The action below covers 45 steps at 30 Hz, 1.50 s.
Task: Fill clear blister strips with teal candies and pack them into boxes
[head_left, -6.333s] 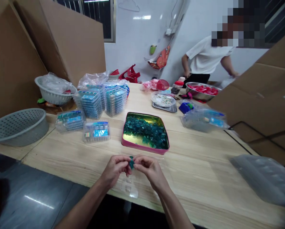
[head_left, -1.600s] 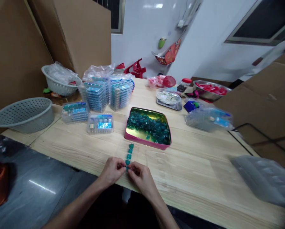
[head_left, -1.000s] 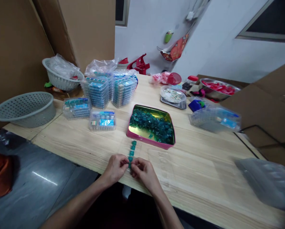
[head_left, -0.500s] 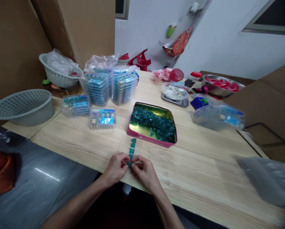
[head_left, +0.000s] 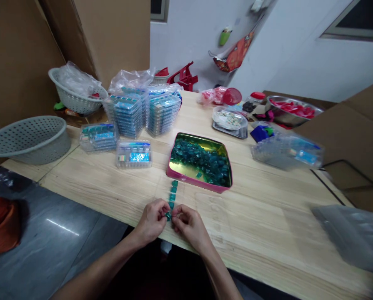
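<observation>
Near the table's front edge, my left hand (head_left: 154,217) is closed in a pinch on a small teal piece (head_left: 168,216). My right hand (head_left: 189,221) has its fingertips together just right of that piece; whether they grip it too is hard to see. Ahead of my hands, a row of teal pieces (head_left: 173,193) lies in a clear plastic tray (head_left: 180,191) on the table. Behind the tray stands a pink-rimmed tin (head_left: 199,182) with a gold inside, holding a heap of loose teal pieces (head_left: 203,160).
Another clear tray (head_left: 211,214) lies right of my hands. Stacks of filled clear boxes (head_left: 126,114) stand back left, with a single filled box (head_left: 134,155) nearer. Grey baskets (head_left: 33,141) sit at the left edge. Plastic packs (head_left: 283,150) and a steel bowl (head_left: 280,118) are at right.
The teal piece between my fingers has turned and shifted slightly toward me. Both hands stay in nearly the same place.
</observation>
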Tool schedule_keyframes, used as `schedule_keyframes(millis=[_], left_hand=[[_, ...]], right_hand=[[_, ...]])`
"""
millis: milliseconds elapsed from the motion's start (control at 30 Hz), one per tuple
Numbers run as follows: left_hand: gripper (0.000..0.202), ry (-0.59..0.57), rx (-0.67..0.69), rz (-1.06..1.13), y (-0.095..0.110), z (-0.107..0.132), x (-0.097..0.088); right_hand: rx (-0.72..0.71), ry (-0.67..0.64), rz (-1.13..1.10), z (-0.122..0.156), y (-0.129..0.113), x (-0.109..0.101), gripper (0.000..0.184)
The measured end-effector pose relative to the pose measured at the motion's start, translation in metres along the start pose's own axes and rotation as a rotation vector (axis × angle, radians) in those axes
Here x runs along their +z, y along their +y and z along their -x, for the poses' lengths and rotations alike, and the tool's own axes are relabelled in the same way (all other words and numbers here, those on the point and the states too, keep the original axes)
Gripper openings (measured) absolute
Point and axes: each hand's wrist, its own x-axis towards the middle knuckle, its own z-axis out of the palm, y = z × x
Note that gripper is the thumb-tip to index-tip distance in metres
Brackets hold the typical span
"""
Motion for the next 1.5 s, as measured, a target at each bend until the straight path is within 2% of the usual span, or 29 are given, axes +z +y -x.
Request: schedule_keyframes(millis=[167,333,533,733,900,1000,1067,1167,1300,1400,1500], left_hand=[[0.029,0.0,-0.01,0.033,0.0,0.0,-0.002],[0.02,0.025,-0.05,0.016,0.002,-0.002,0.001],[0.015,0.027,-0.021,-0.155,0.002,-0.005,0.006],[0.016,-0.028,0.091,-0.326,0.004,0.0,0.0],[0.011,-0.07,0.088,-0.255,0.003,0.0,-0.007],[0.009,-0.103,0.081,-0.237,0.0,-0.002,-0.009],[0.014,-0.099,0.091,-0.24,-0.003,0.0,-0.008],[0.029,-0.067,0.194,-0.247,-0.006,0.008,-0.007],[0.019,-0.086,0.422,-0.431,-0.006,0.022,-0.006],[0.015,-0.078,0.513,-0.593,-0.008,0.029,-0.007],[0.014,-0.063,0.604,-0.707,-0.013,0.033,-0.007]], right_hand=[[-0.036,-0.023,0.02,-0.001,-0.003,-0.001,0.004],[-0.049,0.094,-0.011,-0.006,-0.004,0.004,0.005],[-0.193,0.225,0.32,-0.013,0.0,0.007,0.009],[-0.27,0.197,0.5,-0.007,-0.002,0.003,0.017],[-0.419,0.131,0.423,0.006,0.0,0.003,0.018],[-0.422,0.112,0.457,0.007,0.003,0.005,0.022],[-0.415,0.107,0.464,0.006,0.004,0.005,0.023],[-0.409,0.098,0.442,0.004,0.003,0.003,0.022],[-0.429,0.121,0.389,0.008,0.002,0.004,0.018],[-0.49,0.136,0.35,0.015,0.004,0.009,0.016],[-0.552,0.156,0.426,0.02,0.01,0.017,0.02]])
